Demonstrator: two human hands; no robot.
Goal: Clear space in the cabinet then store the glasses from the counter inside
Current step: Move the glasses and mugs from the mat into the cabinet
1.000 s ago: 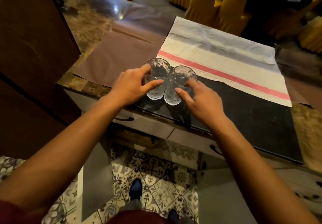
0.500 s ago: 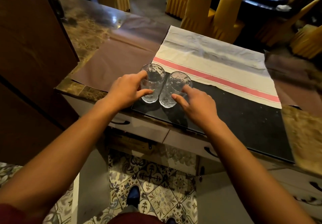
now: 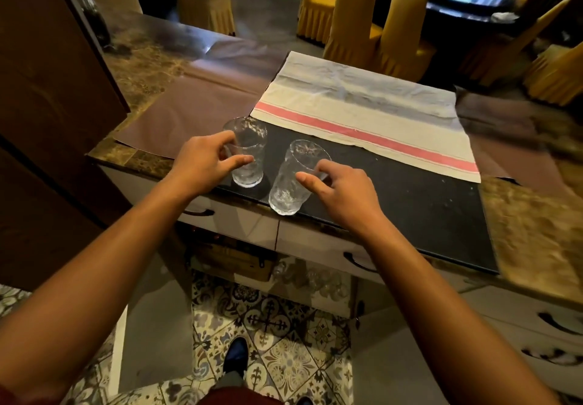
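1. Glasses are the matter here: two clear textured tumblers on the counter, the left tumbler and the right tumbler. A second ago they stood rim to rim, touching; now a gap shows between them, and the right one is nearer the counter's front edge.

2. The left hand curls round the left tumbler, forefinger over the far side near the rim and thumb across the near side. That glass looks upright on the black mat.

3. The right hand holds the right tumbler, thumb on its near wall below the rim, fingers wrapped behind it. The glass leans, rim away from the palm, base just inside the mat's front edge. Whether the base has left the mat I cannot tell.

4. The striped cloth lies beyond both sets of fingertips, untouched. Below the wrists, the open cabinet under the counter shows what seem to be glassware shapes, too dim to name.

5. Judged from this, the grips have firmed and the pair has been parted, one glass per hand, so carrying down to the cabinet looks about to start. Nothing from the counter is stored yet.

6. The tilted glass at the edge is the likelier to slip.
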